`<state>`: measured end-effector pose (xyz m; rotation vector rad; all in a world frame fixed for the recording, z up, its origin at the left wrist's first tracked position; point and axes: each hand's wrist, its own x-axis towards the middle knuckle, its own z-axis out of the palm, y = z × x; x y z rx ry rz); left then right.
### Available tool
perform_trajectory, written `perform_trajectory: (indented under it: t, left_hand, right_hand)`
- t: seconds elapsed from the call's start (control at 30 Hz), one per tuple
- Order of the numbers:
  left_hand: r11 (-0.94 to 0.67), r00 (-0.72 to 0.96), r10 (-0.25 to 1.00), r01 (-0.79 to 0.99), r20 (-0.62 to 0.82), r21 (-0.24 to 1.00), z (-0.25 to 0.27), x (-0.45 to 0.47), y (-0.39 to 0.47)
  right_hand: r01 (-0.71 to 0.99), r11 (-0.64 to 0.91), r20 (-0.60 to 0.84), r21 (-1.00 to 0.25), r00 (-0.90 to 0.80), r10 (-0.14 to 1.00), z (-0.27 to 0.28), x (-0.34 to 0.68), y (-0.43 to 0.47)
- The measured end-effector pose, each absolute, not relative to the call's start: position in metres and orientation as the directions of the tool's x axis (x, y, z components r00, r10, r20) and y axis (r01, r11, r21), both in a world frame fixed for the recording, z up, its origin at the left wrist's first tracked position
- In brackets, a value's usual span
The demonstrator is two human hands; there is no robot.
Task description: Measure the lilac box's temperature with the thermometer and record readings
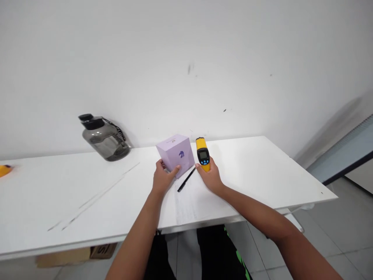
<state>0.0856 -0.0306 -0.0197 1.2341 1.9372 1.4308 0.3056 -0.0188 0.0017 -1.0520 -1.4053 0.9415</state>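
Observation:
My left hand grips a light purple box by its lower left side, thumb on the front face. A dark blue horse-head emblem marks that face, and the box is tilted. Held in my right hand is a yellow and black infrared thermometer, its small grey screen and blue buttons facing me. Between the two hands a black pen lies slanted over a sheet of paper with faint writing.
A grey see-through water jug with a black lid and strap stands at the back left of the white table. An orange-yellow object is cut off at the left edge. Below the table is a cardboard box. The wall runs along the back.

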Motion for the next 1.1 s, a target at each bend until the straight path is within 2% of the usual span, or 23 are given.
perform_trajectory:
  t: [0.27, 0.47, 0.9, 1.1]
  left_hand:
    - [0.016, -0.575, 0.802, 0.292, 0.162, 0.956, -0.018, 0.085, -0.026]
    - [0.041, -0.548, 0.821, 0.334, 0.159, 0.942, -0.015, 0.086, -0.027]
    - [-0.022, -0.517, 0.837, 0.293, 0.177, 0.956, -0.022, 0.082, -0.025]
    - [0.050, -0.526, 0.841, 0.305, 0.125, 0.951, -0.012, 0.087, -0.028]
  right_hand:
    - [0.030, 0.213, 0.214, -0.977, 0.030, 0.976, 0.003, 0.309, -0.016]
    - [0.017, 0.239, 0.240, -0.971, 0.034, 0.970, 0.002, 0.308, -0.016]
    - [0.015, 0.235, 0.235, -0.972, 0.038, 0.971, 0.006, 0.309, -0.019]
    - [-0.008, 0.233, 0.233, -0.972, 0.053, 0.971, 0.005, 0.308, -0.018]
